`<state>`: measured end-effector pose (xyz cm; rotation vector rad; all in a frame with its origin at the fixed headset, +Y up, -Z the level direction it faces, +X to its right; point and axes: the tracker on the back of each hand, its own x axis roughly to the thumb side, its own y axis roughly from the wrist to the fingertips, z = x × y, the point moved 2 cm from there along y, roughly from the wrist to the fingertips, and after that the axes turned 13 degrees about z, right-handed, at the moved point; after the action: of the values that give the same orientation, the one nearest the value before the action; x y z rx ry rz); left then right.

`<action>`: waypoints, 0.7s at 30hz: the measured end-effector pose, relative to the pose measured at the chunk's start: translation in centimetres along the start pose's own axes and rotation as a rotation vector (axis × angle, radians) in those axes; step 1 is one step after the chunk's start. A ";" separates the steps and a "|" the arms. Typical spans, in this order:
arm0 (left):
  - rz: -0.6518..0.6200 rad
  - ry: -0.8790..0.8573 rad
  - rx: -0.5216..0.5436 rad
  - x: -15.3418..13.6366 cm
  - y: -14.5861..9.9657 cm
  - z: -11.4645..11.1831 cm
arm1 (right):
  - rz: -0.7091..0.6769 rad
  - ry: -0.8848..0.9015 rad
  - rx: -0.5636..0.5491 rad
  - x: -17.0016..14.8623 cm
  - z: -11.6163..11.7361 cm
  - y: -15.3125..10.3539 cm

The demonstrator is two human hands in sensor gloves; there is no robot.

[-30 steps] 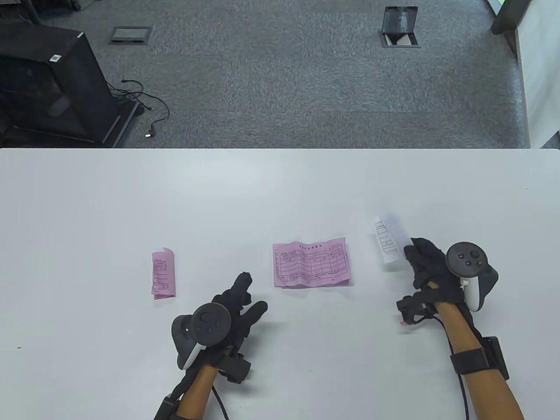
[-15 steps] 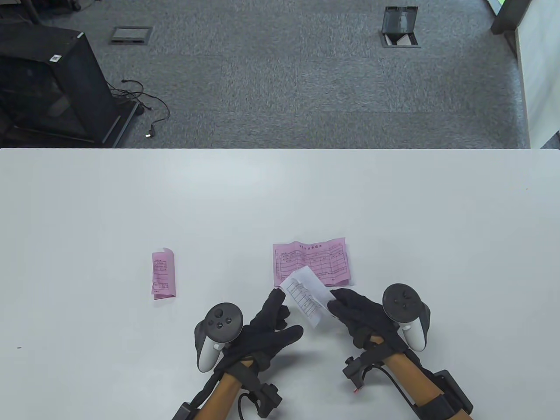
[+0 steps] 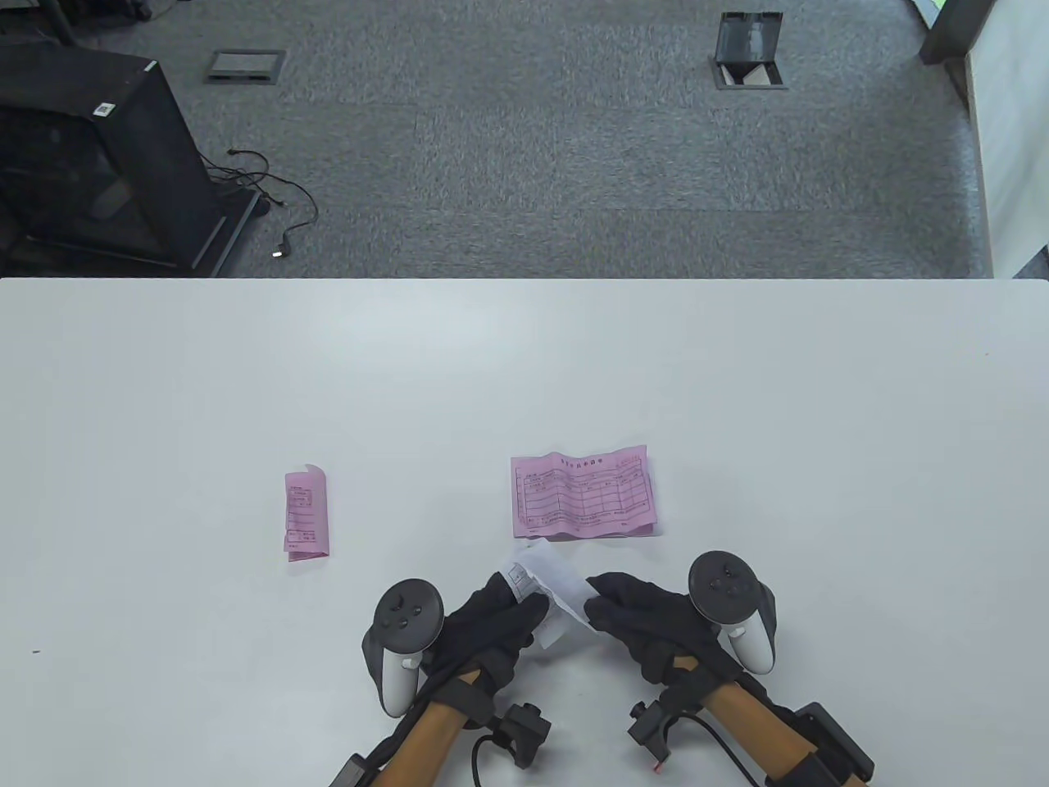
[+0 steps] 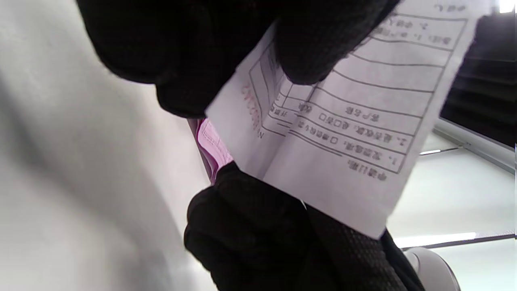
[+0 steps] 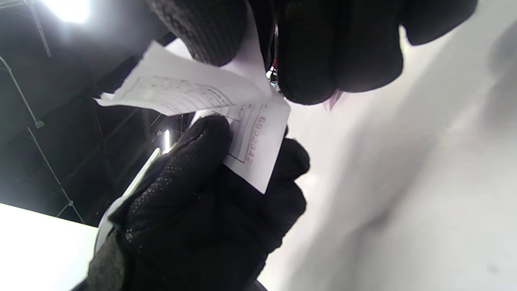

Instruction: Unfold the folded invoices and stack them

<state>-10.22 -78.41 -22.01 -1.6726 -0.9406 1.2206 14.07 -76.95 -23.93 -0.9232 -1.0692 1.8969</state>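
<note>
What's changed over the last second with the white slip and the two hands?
The right hand carried the folded white invoice from the table's right side to front centre. The left hand came across and took hold, so both now grip it. The unfolded pink invoice and folded pink invoice stayed put.

On the table (image 3: pixel 737 369), the unfolded pink invoice (image 3: pixel 583 494) lies just beyond both hands, blocking a straight reach forward. The folded pink invoice (image 3: pixel 306 515) sits well apart to the left (bare surface between them), with wide room to the right and far side.
</note>
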 end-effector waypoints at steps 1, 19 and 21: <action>0.001 0.009 0.038 0.1 -0.1 0.2 | 0.014 -0.030 -0.019 -0.1 0.0 -0.1; -0.031 0.454 0.290 1.6 -1.5 0.6 | -0.208 -0.356 -0.242 1.4 1.3 -2.2; -0.047 0.463 0.284 1.7 -1.6 0.4 | -0.165 -0.326 -0.198 0.9 1.5 -1.8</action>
<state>-10.35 -76.23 -21.17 -1.5942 -0.4934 0.8349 12.89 -76.08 -21.97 -0.6186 -1.5012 1.8661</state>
